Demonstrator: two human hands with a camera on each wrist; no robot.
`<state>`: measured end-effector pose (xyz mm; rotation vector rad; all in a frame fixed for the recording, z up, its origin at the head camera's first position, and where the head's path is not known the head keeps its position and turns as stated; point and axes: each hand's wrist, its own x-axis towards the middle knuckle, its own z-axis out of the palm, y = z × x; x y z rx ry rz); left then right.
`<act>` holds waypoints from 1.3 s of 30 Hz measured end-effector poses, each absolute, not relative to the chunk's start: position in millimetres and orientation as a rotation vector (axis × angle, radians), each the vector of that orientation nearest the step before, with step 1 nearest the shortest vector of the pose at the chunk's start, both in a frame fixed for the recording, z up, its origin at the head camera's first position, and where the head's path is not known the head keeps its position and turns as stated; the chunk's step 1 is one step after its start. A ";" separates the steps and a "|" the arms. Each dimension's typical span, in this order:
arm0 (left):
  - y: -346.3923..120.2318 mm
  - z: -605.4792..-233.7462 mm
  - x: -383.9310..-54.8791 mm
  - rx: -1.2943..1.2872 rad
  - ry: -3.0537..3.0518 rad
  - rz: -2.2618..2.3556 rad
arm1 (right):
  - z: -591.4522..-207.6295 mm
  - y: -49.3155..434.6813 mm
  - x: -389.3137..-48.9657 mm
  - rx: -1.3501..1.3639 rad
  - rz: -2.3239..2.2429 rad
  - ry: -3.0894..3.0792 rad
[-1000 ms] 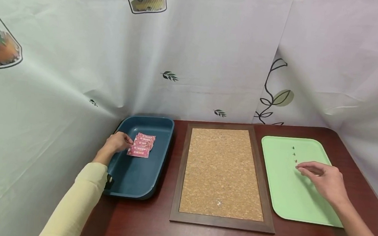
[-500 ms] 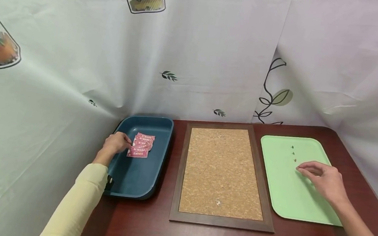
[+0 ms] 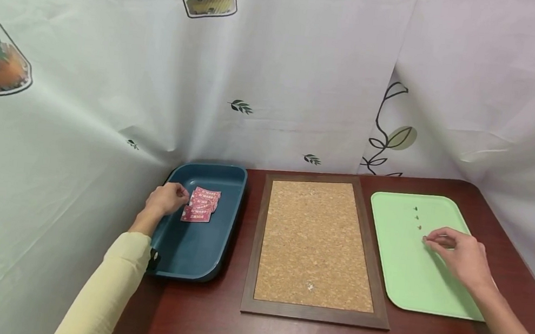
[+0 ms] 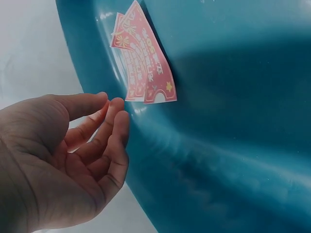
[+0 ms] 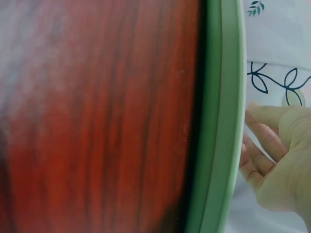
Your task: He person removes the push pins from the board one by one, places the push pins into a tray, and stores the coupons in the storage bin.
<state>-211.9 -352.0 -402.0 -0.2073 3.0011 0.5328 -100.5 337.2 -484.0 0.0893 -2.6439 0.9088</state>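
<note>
In the blue bin, several pink paper coupons (image 3: 201, 205) lie overlapped like a fan. My left hand (image 3: 166, 198) is just left of them; in the left wrist view its loosely bent fingers (image 4: 121, 127) hold nothing and stay apart from the coupons (image 4: 150, 63). Over the green tray, my right hand (image 3: 461, 255) pinches a tiny reddish push pin (image 3: 425, 238) between thumb and index finger. Several more small push pins (image 3: 416, 217) sit in a row just beyond its fingertips. The right wrist view has the tray's rim hiding those fingertips.
A wood-framed cork board (image 3: 318, 243) lies mid-table between the blue bin (image 3: 189, 257) and the green tray (image 3: 424, 281). Printed white cloth (image 3: 281, 81) hangs behind and along both sides of the dark red table (image 3: 212, 324).
My left hand has drawn slightly up and away from the coupons, which its fingertips were touching or overlapping. My right hand has shifted a little to the right, away from the row of pins.
</note>
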 end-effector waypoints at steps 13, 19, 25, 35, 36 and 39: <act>-340.8 -397.1 -211.4 -0.107 3.048 0.530 | -481.6 338.4 -96.1 0.041 0.823 -2.696; -338.4 -396.9 -210.1 -0.103 3.048 0.540 | -479.8 337.9 -95.7 0.029 0.803 -2.720; -336.7 -395.5 -208.9 -0.105 3.053 0.555 | -479.6 336.8 -95.9 0.030 0.798 -2.736; -335.5 -393.8 -207.7 -0.057 3.019 0.671 | -481.7 336.3 -95.7 0.072 0.785 -2.738; -335.3 -393.8 -207.8 -0.053 3.017 0.675 | -482.2 336.9 -95.8 0.081 0.786 -2.737; -334.5 -394.0 -207.8 -0.047 3.009 0.685 | -483.8 337.3 -96.1 0.104 0.784 -2.725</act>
